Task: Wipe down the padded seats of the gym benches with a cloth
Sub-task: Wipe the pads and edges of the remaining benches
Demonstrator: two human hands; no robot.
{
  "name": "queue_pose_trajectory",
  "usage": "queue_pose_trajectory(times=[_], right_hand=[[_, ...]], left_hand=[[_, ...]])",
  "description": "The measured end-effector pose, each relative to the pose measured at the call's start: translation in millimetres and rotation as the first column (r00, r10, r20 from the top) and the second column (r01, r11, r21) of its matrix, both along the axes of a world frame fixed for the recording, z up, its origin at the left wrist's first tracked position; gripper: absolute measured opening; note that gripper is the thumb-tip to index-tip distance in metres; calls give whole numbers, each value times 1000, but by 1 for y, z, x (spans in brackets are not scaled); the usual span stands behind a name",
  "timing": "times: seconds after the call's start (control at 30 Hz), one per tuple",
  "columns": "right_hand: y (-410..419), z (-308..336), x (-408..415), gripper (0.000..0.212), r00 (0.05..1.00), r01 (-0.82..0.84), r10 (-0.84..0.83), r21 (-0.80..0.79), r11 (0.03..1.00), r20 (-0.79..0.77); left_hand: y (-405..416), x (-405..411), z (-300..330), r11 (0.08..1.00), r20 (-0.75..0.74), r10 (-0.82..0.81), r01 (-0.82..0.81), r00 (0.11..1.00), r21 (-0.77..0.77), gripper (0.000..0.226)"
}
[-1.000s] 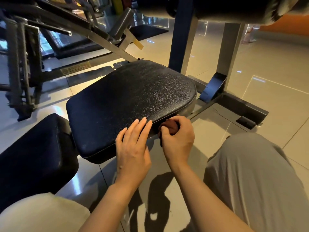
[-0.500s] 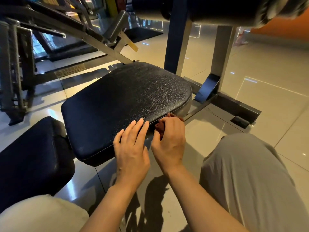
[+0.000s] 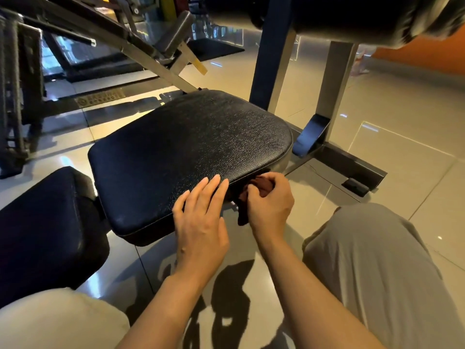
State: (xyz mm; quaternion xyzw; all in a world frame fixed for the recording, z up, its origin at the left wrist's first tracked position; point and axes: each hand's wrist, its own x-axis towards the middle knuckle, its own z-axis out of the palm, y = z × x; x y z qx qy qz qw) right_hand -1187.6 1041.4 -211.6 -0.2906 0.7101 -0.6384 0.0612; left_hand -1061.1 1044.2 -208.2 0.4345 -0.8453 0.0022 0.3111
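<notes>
Brown-red cloth (image 3: 260,188) bunched in the grip of the right hand (image 3: 270,204), fingers curled round it, pressed against the near edge of the padded seat (image 3: 188,149), a tail of it hanging below the rim. Left hand (image 3: 200,217) lies flat just beside it, fingers straight, tips resting on the pad's top near that same edge, holding nothing. Compared with a second ago the cloth hand has slid left along the rim toward the flat hand and then drifted back right a bit, so I'd guess it's rubbing back and forth along the side of the cushion, not the top. The seat is black, grainy vinyl, rounded corners, slightly shiny. A second dark pad (image 3: 45,222) sits close by at left, so probably more to do
</notes>
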Motion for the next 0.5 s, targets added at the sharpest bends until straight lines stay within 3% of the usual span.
queue_pose_trajectory(times=[0.07, 0.23, 0.4, 0.5], right_hand=[[-4, -3, -12, 21, 982, 72, -78, 44, 996, 172], [11, 3, 21, 26, 984, -112, 108, -21, 993, -138], [0, 7, 0, 23, 994, -69, 66, 30, 997, 85], [4, 5, 9, 21, 996, -72, 70, 18, 997, 61]], left_hand=[[0, 1, 0, 1000, 14, -5, 5, 1000, -5, 75], [-1, 1, 0, 1000, 9, -10, 10, 1000, -2, 78], [1, 2, 0, 1000, 52, -9, 8, 999, 25, 81], [1, 5, 1, 1000, 72, -15, 13, 997, 27, 83]])
